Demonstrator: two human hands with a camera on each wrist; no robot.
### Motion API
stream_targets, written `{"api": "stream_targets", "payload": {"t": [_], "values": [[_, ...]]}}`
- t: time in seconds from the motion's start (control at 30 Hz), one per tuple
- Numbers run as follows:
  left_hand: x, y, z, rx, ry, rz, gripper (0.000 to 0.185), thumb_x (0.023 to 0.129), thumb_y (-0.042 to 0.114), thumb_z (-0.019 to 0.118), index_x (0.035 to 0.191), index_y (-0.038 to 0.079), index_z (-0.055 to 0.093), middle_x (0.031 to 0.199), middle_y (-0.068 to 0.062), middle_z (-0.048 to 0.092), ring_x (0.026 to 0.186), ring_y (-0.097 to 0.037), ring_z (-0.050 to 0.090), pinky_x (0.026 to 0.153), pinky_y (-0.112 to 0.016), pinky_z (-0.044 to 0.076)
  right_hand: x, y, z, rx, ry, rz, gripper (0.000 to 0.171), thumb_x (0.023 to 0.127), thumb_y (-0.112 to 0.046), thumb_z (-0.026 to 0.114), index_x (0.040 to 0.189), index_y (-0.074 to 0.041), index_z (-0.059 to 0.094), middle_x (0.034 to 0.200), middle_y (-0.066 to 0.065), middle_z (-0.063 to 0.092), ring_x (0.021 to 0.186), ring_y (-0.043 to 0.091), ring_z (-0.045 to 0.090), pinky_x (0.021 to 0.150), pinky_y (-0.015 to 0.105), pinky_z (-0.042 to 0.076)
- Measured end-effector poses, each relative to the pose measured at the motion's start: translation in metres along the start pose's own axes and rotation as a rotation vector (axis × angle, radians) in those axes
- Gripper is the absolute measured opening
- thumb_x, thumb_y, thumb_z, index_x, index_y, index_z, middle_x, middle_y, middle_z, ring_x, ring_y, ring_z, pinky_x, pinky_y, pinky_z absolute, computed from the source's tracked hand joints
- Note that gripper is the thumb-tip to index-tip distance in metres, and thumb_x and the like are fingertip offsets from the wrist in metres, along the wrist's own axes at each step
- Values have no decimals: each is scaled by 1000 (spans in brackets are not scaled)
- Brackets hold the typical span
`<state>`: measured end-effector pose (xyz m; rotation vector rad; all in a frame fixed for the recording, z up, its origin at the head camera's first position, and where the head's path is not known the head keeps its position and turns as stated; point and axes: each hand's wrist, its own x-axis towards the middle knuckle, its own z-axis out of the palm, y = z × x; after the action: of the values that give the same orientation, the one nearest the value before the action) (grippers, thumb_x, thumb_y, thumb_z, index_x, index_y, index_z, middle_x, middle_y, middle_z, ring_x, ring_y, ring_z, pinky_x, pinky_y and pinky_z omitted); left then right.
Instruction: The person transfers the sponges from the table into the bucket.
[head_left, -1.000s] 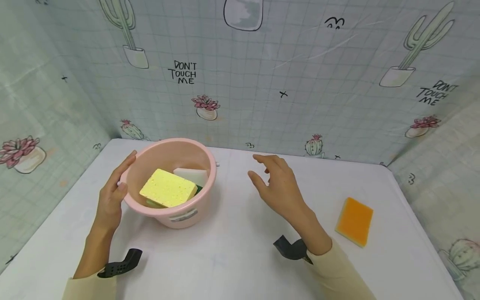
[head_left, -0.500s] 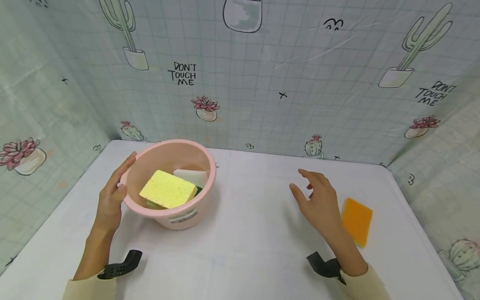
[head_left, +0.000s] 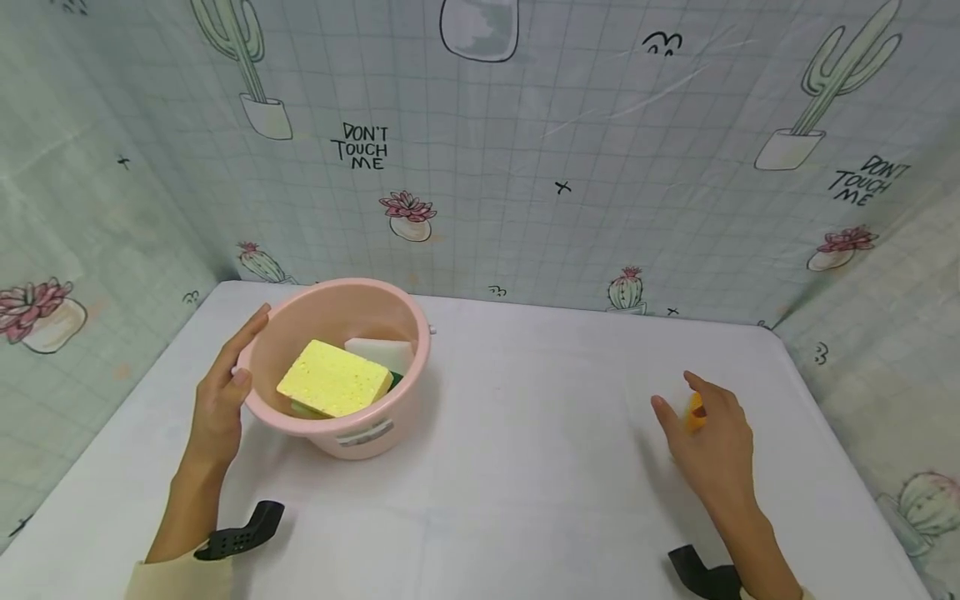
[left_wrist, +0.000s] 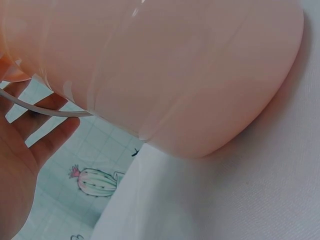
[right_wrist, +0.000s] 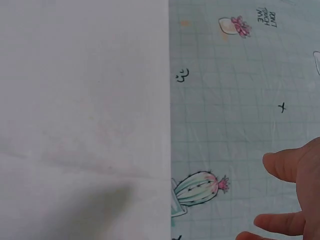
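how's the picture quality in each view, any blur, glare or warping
Head view: sharp, evenly lit, wide-angle bending at the edges, soft shadow beside the basin. Left wrist view: basin too close, blurred, faint glare streaks. Right wrist view: fairly sharp table, fingers soft at the edge.

Left hand (head_left: 221, 400) out at ten o'clock, fingers straight, thumb tucked; right hand (head_left: 716, 442) reaching at two o'clock, fingers relaxed.

There is one pink basin (head_left: 341, 379) on the desk (head_left: 510, 467). In it I count three sponges: one yellow (head_left: 335, 390), one white (head_left: 381, 353), one green (head_left: 396, 380) that is mostly hidden. One orange sponge (head_left: 694, 410) lies outside. Two hands are in view: left (head_left: 221, 400), right (head_left: 712, 446).
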<state>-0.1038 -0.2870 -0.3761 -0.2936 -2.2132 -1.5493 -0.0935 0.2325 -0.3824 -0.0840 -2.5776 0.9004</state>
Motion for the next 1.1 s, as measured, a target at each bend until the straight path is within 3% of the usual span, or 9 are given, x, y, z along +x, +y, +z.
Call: {"api": "stream_targets", "payload": {"t": [0.17,0.4,0.57,0.83,1.1], "values": [[0,-1,1,-10,2,1,52,95,23,39,146,14,41,153,-1,33,140,-19,26,110,-32,27,-7,12,-2,-40,-37,149,65,88,-32,66,137,5,45,134,31,42,117,49,36,88,63,35],[1,-4,2,-23,11,3,52,95,23,38,146,12,42,152,-1,35,141,-20,26,112,-36,22,-20,32,-5,-142,-102,292,80,87,-46,63,144,3,34,139,32,32,119,50,27,79,66,38],[1,-3,0,-10,13,7,51,95,22,39,145,13,43,152,-1,35,140,-20,27,112,-34,23,-27,44,-5,-139,-102,330,87,84,-49,65,146,1,31,138,32,29,117,49,24,73,62,38],[1,-1,0,8,12,11,52,95,22,40,146,14,42,153,-1,33,140,-19,28,106,-25,32,-31,52,1,-110,-98,429,107,78,-52,72,150,2,14,137,37,21,120,51,17,82,60,31],[0,-1,-1,-24,6,8,50,95,21,41,144,12,44,153,-2,34,141,-19,27,108,-27,28,-39,59,13,-39,-27,544,113,73,-47,77,147,8,11,126,38,22,115,47,25,85,57,35]]}}
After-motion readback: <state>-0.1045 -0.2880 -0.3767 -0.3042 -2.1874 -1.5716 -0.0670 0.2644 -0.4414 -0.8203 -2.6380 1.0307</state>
